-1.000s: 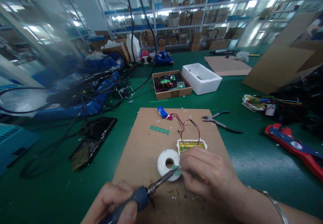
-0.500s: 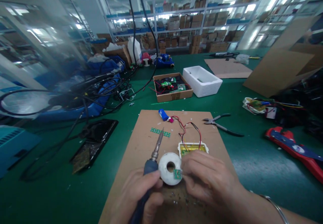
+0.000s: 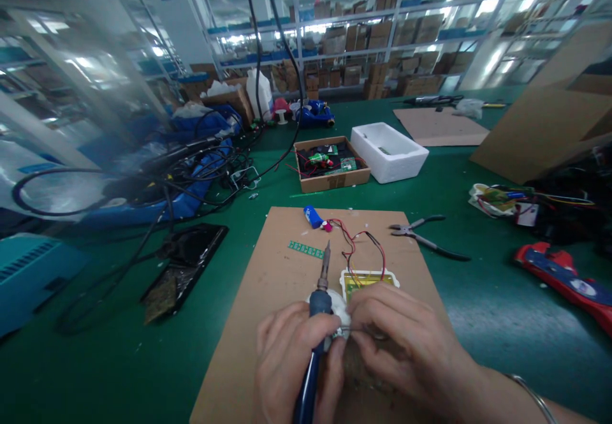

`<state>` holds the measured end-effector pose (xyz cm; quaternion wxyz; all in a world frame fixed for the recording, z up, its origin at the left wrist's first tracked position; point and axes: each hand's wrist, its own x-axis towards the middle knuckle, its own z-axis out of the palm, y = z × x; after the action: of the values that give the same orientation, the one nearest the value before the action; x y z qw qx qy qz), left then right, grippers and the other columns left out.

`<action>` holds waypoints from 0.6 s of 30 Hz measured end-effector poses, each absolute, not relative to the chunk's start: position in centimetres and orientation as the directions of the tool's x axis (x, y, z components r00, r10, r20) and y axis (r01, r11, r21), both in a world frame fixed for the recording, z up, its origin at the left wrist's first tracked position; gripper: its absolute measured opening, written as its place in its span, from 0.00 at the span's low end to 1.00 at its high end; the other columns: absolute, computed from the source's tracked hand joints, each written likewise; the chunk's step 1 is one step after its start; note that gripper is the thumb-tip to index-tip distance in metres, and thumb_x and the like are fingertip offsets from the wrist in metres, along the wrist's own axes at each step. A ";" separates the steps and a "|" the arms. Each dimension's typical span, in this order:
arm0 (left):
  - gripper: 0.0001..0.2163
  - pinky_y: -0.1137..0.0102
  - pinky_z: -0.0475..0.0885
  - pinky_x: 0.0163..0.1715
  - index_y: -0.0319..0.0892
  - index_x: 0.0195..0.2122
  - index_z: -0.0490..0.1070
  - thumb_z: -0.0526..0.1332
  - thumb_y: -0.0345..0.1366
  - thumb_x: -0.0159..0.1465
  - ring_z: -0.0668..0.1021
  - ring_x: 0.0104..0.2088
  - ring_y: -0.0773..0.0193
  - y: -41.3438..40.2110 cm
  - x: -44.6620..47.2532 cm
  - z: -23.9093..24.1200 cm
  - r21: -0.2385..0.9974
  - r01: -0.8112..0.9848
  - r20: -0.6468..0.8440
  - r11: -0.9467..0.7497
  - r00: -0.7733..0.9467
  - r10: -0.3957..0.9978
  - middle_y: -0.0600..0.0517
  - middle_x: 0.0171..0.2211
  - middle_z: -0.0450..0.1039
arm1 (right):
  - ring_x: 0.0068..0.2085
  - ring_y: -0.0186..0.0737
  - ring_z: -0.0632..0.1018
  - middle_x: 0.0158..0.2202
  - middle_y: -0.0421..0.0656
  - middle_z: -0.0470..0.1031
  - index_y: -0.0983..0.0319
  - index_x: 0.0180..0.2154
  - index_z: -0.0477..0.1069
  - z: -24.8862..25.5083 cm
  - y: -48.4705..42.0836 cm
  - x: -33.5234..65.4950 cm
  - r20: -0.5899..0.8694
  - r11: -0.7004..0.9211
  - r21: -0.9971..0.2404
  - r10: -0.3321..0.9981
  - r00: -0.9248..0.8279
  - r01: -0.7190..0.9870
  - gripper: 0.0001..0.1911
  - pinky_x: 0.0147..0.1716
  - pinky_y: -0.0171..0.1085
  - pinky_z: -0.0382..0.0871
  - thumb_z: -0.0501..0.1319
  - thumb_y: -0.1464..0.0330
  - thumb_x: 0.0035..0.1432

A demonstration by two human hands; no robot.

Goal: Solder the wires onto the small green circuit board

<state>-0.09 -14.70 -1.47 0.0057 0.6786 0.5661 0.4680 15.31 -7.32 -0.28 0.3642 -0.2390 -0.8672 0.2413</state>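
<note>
My left hand [image 3: 299, 360] is closed around a soldering iron [image 3: 315, 354], whose tip points up and away over the board. Its thumb and forefinger also meet at a small circuit board [image 3: 340, 333], mostly hidden by the fingers. My right hand [image 3: 404, 335] pinches at that board's right edge, where a thin dark strand shows between the hands. Behind the fingers lies a white solder spool [image 3: 340, 306], largely covered. A white-framed yellow case [image 3: 366, 278] with red and black wires sits just beyond my right hand. A green circuit strip [image 3: 306, 249] lies past the iron's tip.
Brown cardboard [image 3: 268, 284] covers the work area. On it are a blue cylinder [image 3: 313, 217] and cutting pliers [image 3: 415, 228], which overhang its right edge. Farther back stand a parts box [image 3: 335, 183] and a white foam box [image 3: 394, 162]. A red-blue cutter [image 3: 564, 277] lies right.
My left hand has moved right with the soldering iron, now in front of the spool. Its thumb and finger have come onto the small circuit board at my right fingertips.
</note>
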 end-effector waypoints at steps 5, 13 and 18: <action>0.11 0.66 0.62 0.44 0.44 0.40 0.69 0.60 0.23 0.58 0.75 0.41 0.62 -14.7 0.1 -1.6 0.535 0.774 0.628 -0.339 -0.096 0.772 0.53 0.36 0.75 | 0.33 0.34 0.73 0.30 0.42 0.72 0.62 0.30 0.67 -0.4 -7.3 15.3 0.505 0.728 -0.659 0.615 -0.606 0.189 0.08 0.31 0.33 0.69 0.54 0.80 0.53; 0.10 0.65 0.62 0.43 0.44 0.39 0.69 0.59 0.24 0.58 0.75 0.40 0.62 -14.5 0.1 -1.5 0.536 0.772 0.633 -0.343 -0.099 0.768 0.53 0.35 0.76 | 0.33 0.34 0.72 0.31 0.41 0.72 0.62 0.31 0.67 -0.4 -7.4 15.0 0.467 0.677 -0.713 0.654 -0.595 0.184 0.08 0.30 0.32 0.67 0.55 0.79 0.52; 0.07 0.64 0.64 0.43 0.45 0.41 0.71 0.58 0.31 0.63 0.76 0.40 0.61 -15.0 0.2 -1.7 0.568 0.741 0.661 -0.357 -0.153 0.735 0.52 0.36 0.77 | 0.32 0.35 0.72 0.30 0.42 0.71 0.62 0.30 0.68 -0.4 -7.3 14.8 0.503 0.709 -0.680 0.637 -0.584 0.186 0.07 0.28 0.33 0.67 0.55 0.79 0.54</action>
<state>0.22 -15.00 -1.70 -0.0031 0.6509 0.5670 0.5048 14.76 -7.27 -0.37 0.3848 -0.2449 -0.8404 0.2927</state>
